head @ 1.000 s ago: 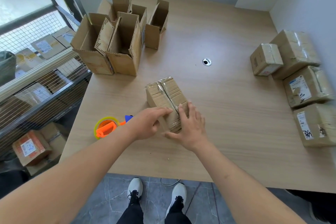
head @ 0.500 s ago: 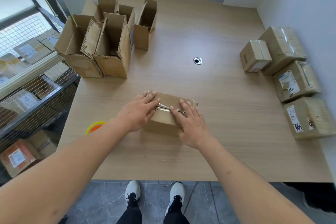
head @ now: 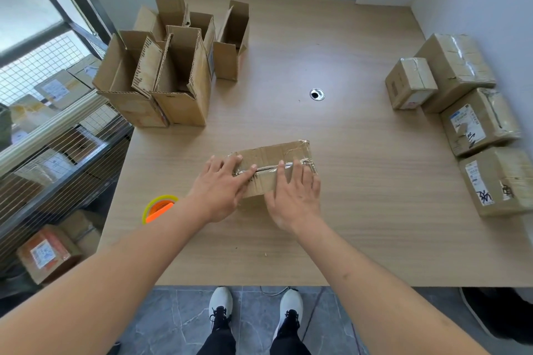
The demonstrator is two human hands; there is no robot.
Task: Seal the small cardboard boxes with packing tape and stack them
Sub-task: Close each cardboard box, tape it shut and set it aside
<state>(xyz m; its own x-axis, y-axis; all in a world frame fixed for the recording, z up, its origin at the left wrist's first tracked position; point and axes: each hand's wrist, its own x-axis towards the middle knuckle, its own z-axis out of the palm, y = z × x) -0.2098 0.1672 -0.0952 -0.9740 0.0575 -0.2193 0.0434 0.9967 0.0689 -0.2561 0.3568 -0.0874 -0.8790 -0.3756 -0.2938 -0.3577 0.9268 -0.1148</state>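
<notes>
A small cardboard box (head: 274, 166) lies on its side near the front middle of the wooden table (head: 346, 210), clear tape running along its top seam; both hands press flat on it with straight fingers — the left hand (head: 222, 186) at its left end, the right hand (head: 297, 196) at its right; an orange tape dispenser (head: 158, 207) sits just left of the left wrist; 4 sealed boxes (head: 473, 121) line the right edge; open boxes (head: 173, 66) stand far left.

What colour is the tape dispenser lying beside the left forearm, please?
Orange with a yellow ring, the tape dispenser, seen in the head view.
</notes>
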